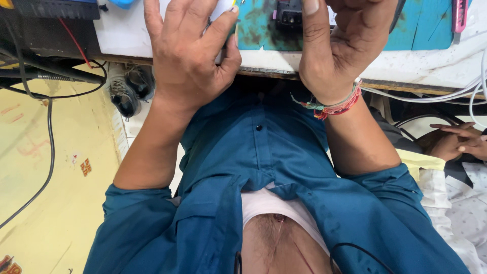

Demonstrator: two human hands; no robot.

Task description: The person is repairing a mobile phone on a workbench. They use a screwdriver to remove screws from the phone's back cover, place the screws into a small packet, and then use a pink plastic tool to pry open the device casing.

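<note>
**Hands at the bench edge**

A small black part [288, 15] sits on the teal mat [258, 30] at the bench's [406, 71] near edge, its top cut off. The right hand [340, 45] hides its side; grip unclear. The left hand [190, 50], fingers spread, touches the mat's edge.

A pair of dark shoes [131, 89] sits on the yellow floor [56, 193] beside black cables [48, 137], white cables [456, 94] trail at the bench edge, and a red-handled cutter [459, 15] lies on the white bench [122, 35].
</note>
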